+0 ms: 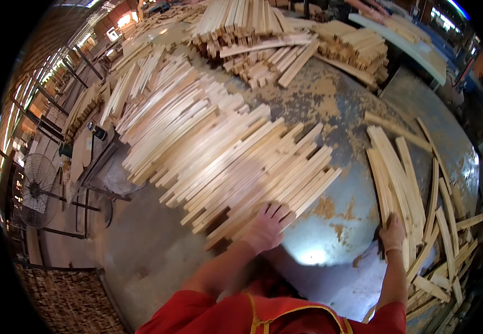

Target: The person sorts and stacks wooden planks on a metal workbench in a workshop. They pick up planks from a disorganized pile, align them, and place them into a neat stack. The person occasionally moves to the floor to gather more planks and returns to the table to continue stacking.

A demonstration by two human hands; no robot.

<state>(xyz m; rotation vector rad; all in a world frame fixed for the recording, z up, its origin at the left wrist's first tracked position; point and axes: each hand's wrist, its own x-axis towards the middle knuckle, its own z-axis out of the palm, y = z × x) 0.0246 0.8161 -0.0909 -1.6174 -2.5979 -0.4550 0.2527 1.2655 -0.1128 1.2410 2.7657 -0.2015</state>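
Side by side on the metal table lies a broad row of pale wooden strips (236, 167), their ends uneven. My left hand (269, 224) rests on the near right end of this row, its fingers laid slightly apart across the last strips. To the right, my right hand (393, 236) is closed around the near end of a wooden strip (382, 183) in a smaller bundle. Its thumb side shows; the fingertips underneath are hidden. Longer strips (403, 172) lie alongside that bundle.
Stacks of wooden strips (247, 22) stand at the far side, with another pile (358, 44) right of them. Loose offcuts (447, 239) lie crisscross at the right edge. Sawdust patches the metal table (330, 133). A caged fan (38, 189) stands at left.
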